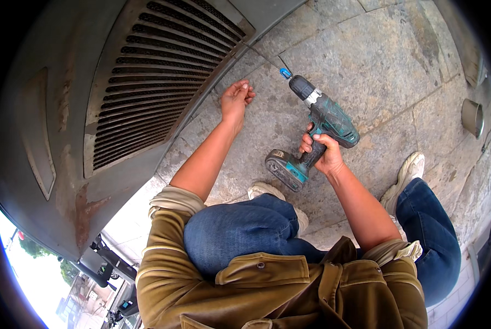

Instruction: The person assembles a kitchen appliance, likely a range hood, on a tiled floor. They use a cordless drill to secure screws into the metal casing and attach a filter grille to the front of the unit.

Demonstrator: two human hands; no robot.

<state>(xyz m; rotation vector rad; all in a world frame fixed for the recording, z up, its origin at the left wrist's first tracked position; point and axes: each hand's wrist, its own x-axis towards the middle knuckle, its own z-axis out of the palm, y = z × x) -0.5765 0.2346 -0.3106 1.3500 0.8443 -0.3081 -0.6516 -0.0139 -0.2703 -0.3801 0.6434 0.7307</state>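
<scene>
My right hand (323,148) is wrapped round the grip of a teal and black cordless drill (333,118), fingers by the trigger. The drill's black chuck (301,86) points up and to the left, away from me. A small blue piece (285,73) sits just beyond the chuck, beside a thin dark bit; how it is attached cannot be made out. The battery pack (286,169) hangs above my knee. My left hand (236,98) is closed beside the slatted metal grille (163,77), thumb and fingers curled together. Whatever they hold, if anything, is too small to name.
The grey metal housing (37,126) round the grille rises on the left, with rust streaks. Stone paving (377,55) lies below. A metal cup (472,118) is at the far right. My shoes (409,172) are on the paving, and parked scooters (111,263) show at lower left.
</scene>
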